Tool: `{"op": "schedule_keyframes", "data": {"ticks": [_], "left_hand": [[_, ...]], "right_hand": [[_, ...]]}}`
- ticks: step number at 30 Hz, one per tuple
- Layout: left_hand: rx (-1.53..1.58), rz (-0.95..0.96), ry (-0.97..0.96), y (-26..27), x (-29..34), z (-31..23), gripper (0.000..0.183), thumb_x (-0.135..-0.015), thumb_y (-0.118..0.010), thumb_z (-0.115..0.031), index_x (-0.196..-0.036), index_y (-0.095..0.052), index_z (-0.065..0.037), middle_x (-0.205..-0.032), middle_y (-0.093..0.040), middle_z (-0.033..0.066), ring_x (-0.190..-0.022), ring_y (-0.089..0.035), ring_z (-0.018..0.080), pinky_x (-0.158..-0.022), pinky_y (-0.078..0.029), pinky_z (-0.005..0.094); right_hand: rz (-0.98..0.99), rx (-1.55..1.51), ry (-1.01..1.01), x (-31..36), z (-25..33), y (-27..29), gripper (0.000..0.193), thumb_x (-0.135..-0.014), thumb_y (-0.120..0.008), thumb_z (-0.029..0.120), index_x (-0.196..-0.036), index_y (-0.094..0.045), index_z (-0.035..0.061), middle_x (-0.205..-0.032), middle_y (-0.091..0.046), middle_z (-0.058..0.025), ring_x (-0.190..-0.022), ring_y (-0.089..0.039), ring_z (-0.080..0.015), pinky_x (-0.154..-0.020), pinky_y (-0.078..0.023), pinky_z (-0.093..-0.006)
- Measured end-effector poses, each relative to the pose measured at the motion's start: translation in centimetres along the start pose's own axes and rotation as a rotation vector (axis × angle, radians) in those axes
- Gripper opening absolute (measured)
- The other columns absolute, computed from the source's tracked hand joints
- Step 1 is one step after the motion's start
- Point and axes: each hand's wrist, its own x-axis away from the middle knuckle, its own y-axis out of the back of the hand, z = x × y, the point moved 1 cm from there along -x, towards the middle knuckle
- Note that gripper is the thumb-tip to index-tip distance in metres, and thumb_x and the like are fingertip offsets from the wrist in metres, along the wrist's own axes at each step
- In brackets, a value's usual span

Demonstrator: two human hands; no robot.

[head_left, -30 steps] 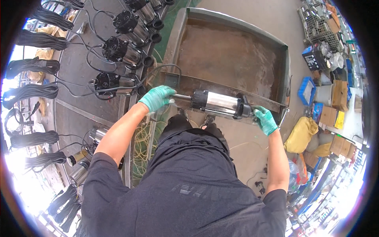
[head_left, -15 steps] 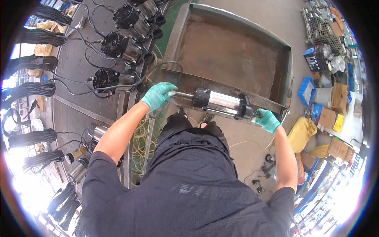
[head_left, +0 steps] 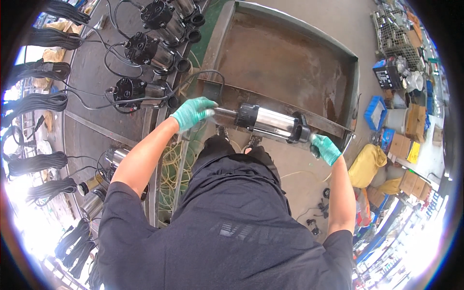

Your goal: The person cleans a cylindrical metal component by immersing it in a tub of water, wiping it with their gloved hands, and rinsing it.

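Note:
In front of me a submersible pump [head_left: 274, 123], a shiny steel cylinder with black ends, lies level above the near edge of the steel trough [head_left: 285, 15]. My left hand [head_left: 193, 112], in a green glove, is closed around the grey rod at the pump's left end. At the other end, my gloved right hand [head_left: 326, 149] has its fingers closed on the black outlet piece. Its fingertips are partly hidden. A black cable [head_left: 208, 72] loops up behind my left hand; where it ends I cannot tell.
On the left bench [head_left: 96, 126] several similar pumps [head_left: 137, 94] lie in a row with their cables. Coiled black cables [head_left: 36, 103] line its far left side. Yellow hose [head_left: 174, 179] tangles below. To the right are a blue crate [head_left: 375, 113], a yellow bag [head_left: 368, 166] and cartons.
The pump has shifted very slightly right and away from me. Both hands keep their hold at its ends, and my right forearm has swung a little to the left.

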Motion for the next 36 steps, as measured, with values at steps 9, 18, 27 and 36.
{"op": "schedule_keyframes", "data": {"ticks": [9, 18, 27, 36], "left_hand": [[0.762, 0.0, 0.786, -2.2, -2.4, 0.9, 0.039, -0.102, -0.061, -0.036, -0.126, -0.062, -0.006, -0.081, -0.063, 0.0043, -0.058, -0.059, 0.0146, -0.053, -0.052, 0.0309], [0.412, -0.079, 0.372, -1.9, -1.0, -1.4, 0.039, -0.104, -0.058, -0.032, -0.133, -0.056, -0.006, -0.093, -0.06, 0.0025, -0.071, -0.057, 0.0111, -0.07, -0.052, 0.0268], [0.914, -0.086, 0.516, -2.9, 0.7, 0.1, 0.019, -0.107, -0.052, -0.031, -0.109, -0.056, -0.012, -0.071, -0.05, -0.0004, -0.052, -0.044, 0.0092, -0.044, -0.038, 0.027], [1.205, -0.374, 0.859, -2.6, -0.7, 0.9, 0.037, -0.104, -0.051, -0.044, -0.078, -0.043, -0.018, -0.053, -0.035, -0.0025, -0.039, -0.03, 0.013, -0.036, -0.025, 0.0292]], "right_hand": [[0.037, -0.658, 0.031, -0.7, -1.9, -1.2, 0.017, -0.102, -0.061, 0.032, -0.1, -0.065, 0.0157, -0.072, -0.058, 0.0021, -0.057, -0.051, -0.011, -0.049, -0.039, -0.0249], [0.164, -0.766, 0.117, -0.7, -3.0, 0.3, 0.021, -0.093, -0.063, 0.015, -0.113, -0.066, 0.0112, -0.093, -0.067, -0.0034, -0.072, -0.058, -0.0144, -0.064, -0.05, -0.0319], [0.147, 0.355, 0.059, -0.2, 2.5, 0.1, 0.027, -0.094, -0.061, 0.0, -0.121, -0.066, 0.0033, -0.078, -0.062, -0.0007, -0.062, -0.063, -0.0119, -0.059, -0.056, -0.0301], [-0.016, 0.297, 0.152, -0.8, 0.4, -0.9, 0.015, -0.096, -0.064, 0.014, -0.105, -0.068, 0.0028, -0.073, -0.061, 0.001, -0.056, -0.057, -0.0111, -0.05, -0.05, -0.0281]]}}
